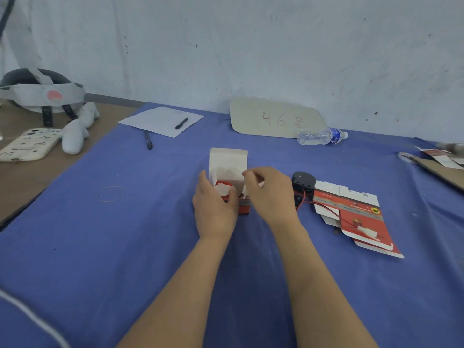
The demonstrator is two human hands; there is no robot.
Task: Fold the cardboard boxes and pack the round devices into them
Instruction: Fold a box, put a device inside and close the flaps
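On the blue-clothed desk point(125, 247) I have the small red-and-white cardboard box point(227, 159) standing upright between both hands, mouth up, its white lid flap raised on the far side of the fingers. The red-and-white round device point(222, 189) sits inside, just beyond the left hand point(213, 209), which clasps the box's left wall. The right hand point(268, 194) seems to pinch the right side flap at its fingertips point(247, 173); I judge folding it inward comes next.

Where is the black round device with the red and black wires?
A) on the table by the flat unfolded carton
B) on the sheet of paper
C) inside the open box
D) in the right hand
A: the black round device sits on the blue cloth at the flat carton's edge.
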